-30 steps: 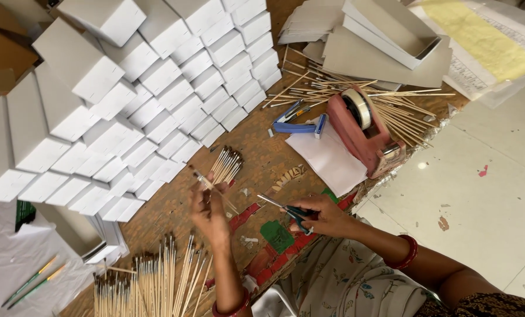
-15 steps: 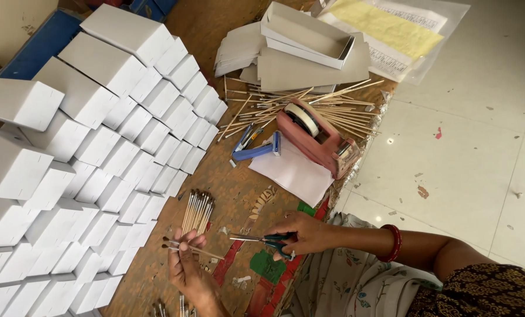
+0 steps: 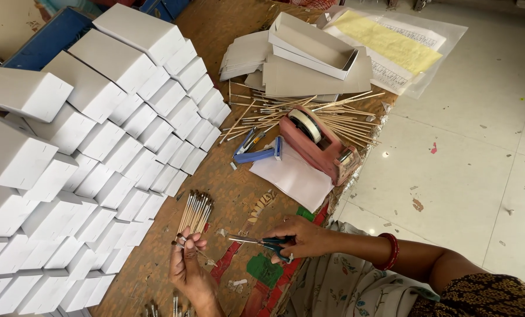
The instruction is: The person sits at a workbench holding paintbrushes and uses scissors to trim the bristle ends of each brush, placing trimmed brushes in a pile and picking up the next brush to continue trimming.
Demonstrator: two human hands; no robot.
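My left hand (image 3: pixel 187 267) pinches a thin wooden stick with a dark tip (image 3: pixel 183 241) at the lower middle of the view. My right hand (image 3: pixel 300 235) holds small scissors with blue-green handles (image 3: pixel 262 242), blades pointing left toward the stick. Just above my left hand a small bundle of similar sticks (image 3: pixel 194 212) lies on the brown wooden table (image 3: pixel 215 176). A red bangle (image 3: pixel 391 251) sits on my right wrist.
Rows of closed white boxes (image 3: pixel 110 135) cover the table's left side. A pink tape dispenser (image 3: pixel 318 144), a white sheet (image 3: pixel 295 176), a blue stapler-like tool (image 3: pixel 262 154), loose sticks (image 3: pixel 309 114) and flat cardboard pieces (image 3: pixel 300 56) lie at the back. Tiled floor (image 3: pixel 468 164) is right.
The camera has tilted, shifting everything lower in view. My left hand has raised the stick closer to the bundle; the scissors stay in my right hand, pointing at it.
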